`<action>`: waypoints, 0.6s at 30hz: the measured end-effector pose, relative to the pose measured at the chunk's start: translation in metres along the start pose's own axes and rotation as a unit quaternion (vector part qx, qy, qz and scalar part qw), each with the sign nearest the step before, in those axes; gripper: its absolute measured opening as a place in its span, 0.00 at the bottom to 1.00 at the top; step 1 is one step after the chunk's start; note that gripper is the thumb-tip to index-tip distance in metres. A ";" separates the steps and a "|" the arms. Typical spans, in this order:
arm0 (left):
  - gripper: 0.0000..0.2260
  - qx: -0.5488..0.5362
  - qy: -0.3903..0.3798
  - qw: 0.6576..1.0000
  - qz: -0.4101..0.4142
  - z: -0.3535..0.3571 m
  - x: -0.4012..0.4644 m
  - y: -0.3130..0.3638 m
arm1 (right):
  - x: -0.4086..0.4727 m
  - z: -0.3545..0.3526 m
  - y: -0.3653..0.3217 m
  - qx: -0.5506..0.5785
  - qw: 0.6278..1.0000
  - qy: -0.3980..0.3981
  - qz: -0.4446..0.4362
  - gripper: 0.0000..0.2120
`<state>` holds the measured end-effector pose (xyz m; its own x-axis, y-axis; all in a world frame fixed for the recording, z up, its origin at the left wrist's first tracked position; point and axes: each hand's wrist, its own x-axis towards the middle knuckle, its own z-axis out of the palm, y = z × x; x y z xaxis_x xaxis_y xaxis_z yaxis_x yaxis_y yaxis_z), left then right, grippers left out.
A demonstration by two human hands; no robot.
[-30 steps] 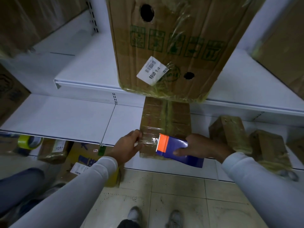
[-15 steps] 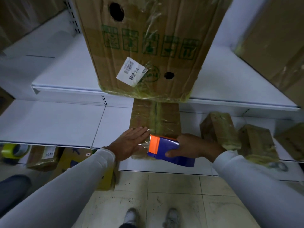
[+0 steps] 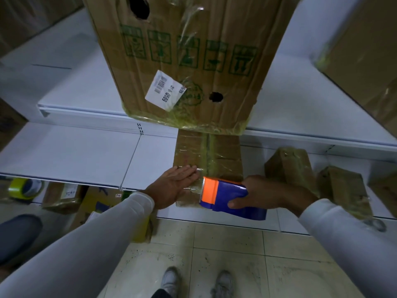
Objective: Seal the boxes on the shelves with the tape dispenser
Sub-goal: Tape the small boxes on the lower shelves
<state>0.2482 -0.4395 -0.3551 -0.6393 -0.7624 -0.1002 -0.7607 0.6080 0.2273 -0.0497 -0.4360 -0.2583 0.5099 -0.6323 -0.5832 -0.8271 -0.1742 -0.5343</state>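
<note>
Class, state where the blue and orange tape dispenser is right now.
In the head view, the tape dispenser sits centre-right, gripped by the right hand, its orange end over the small box near the left hand.

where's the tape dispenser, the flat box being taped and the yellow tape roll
tape dispenser [image 3: 227,195], head view, blue body
flat box [image 3: 225,155], head view, bare top right of seam
yellow tape roll [image 3: 16,188], head view, outer yellow rim

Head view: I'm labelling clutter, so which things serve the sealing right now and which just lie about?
In use:
flat box
tape dispenser
left hand, flat on the box
right hand, gripping the dispenser

Lying about:
big carton
yellow tape roll
two small wrapped boxes
</note>
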 end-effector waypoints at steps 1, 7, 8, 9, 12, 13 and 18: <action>0.25 -0.001 0.003 1.000 0.000 -0.001 -0.003 -0.004 | -0.006 -0.005 0.008 -0.013 1.000 -0.008 0.008 0.12; 0.25 0.013 0.002 1.000 0.001 -0.008 0.004 -0.011 | -0.067 -0.041 0.062 0.064 0.996 -0.016 0.059 0.06; 0.26 0.018 -0.004 1.000 0.006 -0.008 0.009 -0.009 | -0.067 -0.041 0.066 0.056 0.996 -0.015 0.063 0.07; 0.26 0.021 -0.008 1.000 0.008 -0.008 0.011 -0.009 | -0.062 -0.038 0.071 0.047 0.996 -0.013 0.071 0.08; 0.27 0.019 -0.019 1.000 0.009 -0.011 0.012 -0.010 | -0.047 -0.026 0.083 0.023 0.994 0.019 0.105 0.18; 0.27 0.019 -0.026 0.999 0.009 -0.012 0.011 -0.009 | -0.043 -0.022 0.086 0.015 0.993 0.028 0.116 0.22; 0.32 0.046 -0.022 0.999 0.000 -0.034 0.018 0.008 | -0.029 -0.011 0.093 0.036 0.992 0.056 0.105 0.31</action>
<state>0.2349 -0.4560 -0.3225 -0.6422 -0.7532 -0.1426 -0.7664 0.6275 0.1374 -0.1439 -0.4420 -0.2837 0.2952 -0.7301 -0.6163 -0.8913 0.0219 -0.4528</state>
